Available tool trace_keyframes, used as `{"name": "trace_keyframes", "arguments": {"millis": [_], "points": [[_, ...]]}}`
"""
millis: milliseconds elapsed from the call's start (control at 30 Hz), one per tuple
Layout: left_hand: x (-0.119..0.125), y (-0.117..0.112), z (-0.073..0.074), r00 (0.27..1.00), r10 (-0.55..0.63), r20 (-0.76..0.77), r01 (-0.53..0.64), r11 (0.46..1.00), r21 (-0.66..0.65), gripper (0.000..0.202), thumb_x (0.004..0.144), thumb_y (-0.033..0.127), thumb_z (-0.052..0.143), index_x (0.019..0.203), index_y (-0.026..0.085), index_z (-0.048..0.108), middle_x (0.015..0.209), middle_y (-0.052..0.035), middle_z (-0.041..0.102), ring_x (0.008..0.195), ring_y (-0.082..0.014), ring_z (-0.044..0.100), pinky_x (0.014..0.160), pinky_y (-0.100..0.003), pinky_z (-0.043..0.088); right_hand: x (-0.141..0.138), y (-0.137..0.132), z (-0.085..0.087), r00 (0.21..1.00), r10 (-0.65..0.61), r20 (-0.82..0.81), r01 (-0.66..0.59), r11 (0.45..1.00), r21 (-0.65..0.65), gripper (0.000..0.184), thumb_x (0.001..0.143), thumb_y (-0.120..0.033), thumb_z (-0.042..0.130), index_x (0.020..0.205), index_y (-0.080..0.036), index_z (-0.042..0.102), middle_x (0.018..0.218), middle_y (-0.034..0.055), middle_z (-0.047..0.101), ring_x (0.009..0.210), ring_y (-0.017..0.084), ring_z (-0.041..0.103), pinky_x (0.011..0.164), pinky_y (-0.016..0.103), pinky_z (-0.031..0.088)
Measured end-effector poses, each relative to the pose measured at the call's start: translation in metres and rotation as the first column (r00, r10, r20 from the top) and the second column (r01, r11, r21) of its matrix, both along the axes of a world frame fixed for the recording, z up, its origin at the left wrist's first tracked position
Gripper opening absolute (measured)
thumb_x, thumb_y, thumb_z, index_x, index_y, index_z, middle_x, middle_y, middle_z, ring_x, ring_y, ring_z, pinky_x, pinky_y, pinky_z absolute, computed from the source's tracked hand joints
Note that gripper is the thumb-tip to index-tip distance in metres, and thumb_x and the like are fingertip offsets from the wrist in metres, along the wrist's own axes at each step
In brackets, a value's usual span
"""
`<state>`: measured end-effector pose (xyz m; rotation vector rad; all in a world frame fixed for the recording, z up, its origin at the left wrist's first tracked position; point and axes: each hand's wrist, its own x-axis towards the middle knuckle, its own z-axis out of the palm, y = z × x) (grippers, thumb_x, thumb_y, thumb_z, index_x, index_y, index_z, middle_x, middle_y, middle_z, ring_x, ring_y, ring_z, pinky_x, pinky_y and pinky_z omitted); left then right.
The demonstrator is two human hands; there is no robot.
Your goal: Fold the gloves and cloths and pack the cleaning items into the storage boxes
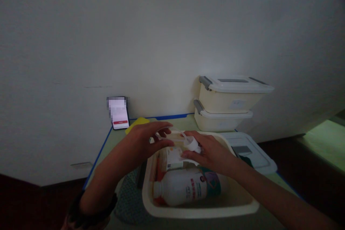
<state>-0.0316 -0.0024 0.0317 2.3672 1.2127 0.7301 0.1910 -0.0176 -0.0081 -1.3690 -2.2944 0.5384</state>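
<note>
My right hand (208,151) is closed round a white plastic nozzle piece (192,143), which looks like a pump or spray head. A thin clear tube (176,129) loops from it toward my left hand (147,138), whose curved fingers and thumb are around the tube's far end. Both hands are above an open cream bin (202,212). Inside the bin a white bottle (183,188) with a green and red label lies on its side, its neck to the left. Behind it, partly hidden by my hands, is a clear container (174,165) with a label.
Two lidded cream boxes (226,102) are stacked at the back right. A pale bin lid (258,154) lies right of the bin. A phone (119,113) leans on the wall, near a yellow cloth-like item (137,124). A dark textured mat (132,197) lies left of the bin.
</note>
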Motion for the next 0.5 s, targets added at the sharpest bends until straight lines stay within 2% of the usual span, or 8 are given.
{"name": "trace_keyframes", "arguments": {"millis": [100, 200, 267, 400, 500], "points": [[0.007, -0.003, 0.0, 0.984, 0.071, -0.162, -0.075, 0.997, -0.021, 0.025, 0.084, 0.031, 0.057, 0.105, 0.017, 0.06, 0.093, -0.0061, 0.073, 0.08, -0.0201, 0.069, 0.07, -0.03, 0.052, 0.0, -0.002, 0.001, 0.999, -0.017, 0.045, 0.017, 1.0, 0.001, 0.052, 0.084, -0.051, 0.052, 0.124, -0.017, 0.052, 0.089, 0.0095, 0.068, 0.066, 0.019, 0.059, 0.059, 0.028, 0.041], [0.015, -0.005, -0.001, 0.958, 0.081, -0.275, -0.107, 0.991, -0.08, 0.025, 0.089, 0.033, 0.049, 0.107, 0.015, 0.054, 0.093, -0.0096, 0.072, 0.083, -0.0234, 0.069, 0.066, -0.031, 0.052, 0.0, -0.002, 0.001, 0.997, -0.026, 0.073, 0.023, 0.999, 0.039, 0.049, 0.087, -0.049, 0.048, 0.123, -0.017, 0.052, 0.082, 0.0085, 0.068, 0.065, 0.02, 0.06, 0.058, 0.028, 0.04], [0.018, -0.006, -0.002, 0.959, 0.066, -0.276, -0.1, 0.989, -0.113, 0.029, 0.09, 0.036, 0.047, 0.11, 0.015, 0.05, 0.09, -0.0095, 0.072, 0.082, -0.0239, 0.069, 0.066, -0.032, 0.051, 0.002, -0.001, 0.003, 0.996, -0.022, 0.091, 0.018, 0.999, 0.046, 0.044, 0.089, -0.048, 0.045, 0.119, -0.017, 0.053, 0.079, 0.0079, 0.068, 0.065, 0.02, 0.061, 0.058, 0.028, 0.04], [0.014, -0.005, -0.004, 0.979, -0.056, -0.195, 0.016, 0.979, -0.201, 0.046, 0.086, 0.038, 0.056, 0.125, 0.017, 0.044, 0.09, -0.0045, 0.072, 0.082, -0.02, 0.068, 0.07, -0.029, 0.05, 0.014, -0.003, 0.016, 0.982, 0.016, 0.188, -0.025, 0.999, 0.045, 0.039, 0.091, -0.046, 0.042, 0.114, -0.017, 0.052, 0.083, 0.0091, 0.068, 0.071, 0.022, 0.062, 0.062, 0.029, 0.04], [0.007, -0.004, -0.007, 0.97, -0.104, -0.218, 0.067, 0.983, -0.174, 0.06, 0.081, 0.038, 0.062, 0.135, 0.024, 0.039, 0.099, -0.003, 0.07, 0.087, -0.0193, 0.065, 0.078, -0.031, 0.049, 0.028, -0.008, 0.027, 0.976, 0.046, 0.211, -0.032, 0.997, -0.073, 0.037, 0.09, -0.044, 0.043, 0.115, -0.016, 0.047, 0.083, 0.0076, 0.065, 0.071, 0.02, 0.06, 0.061, 0.028, 0.039]]}}
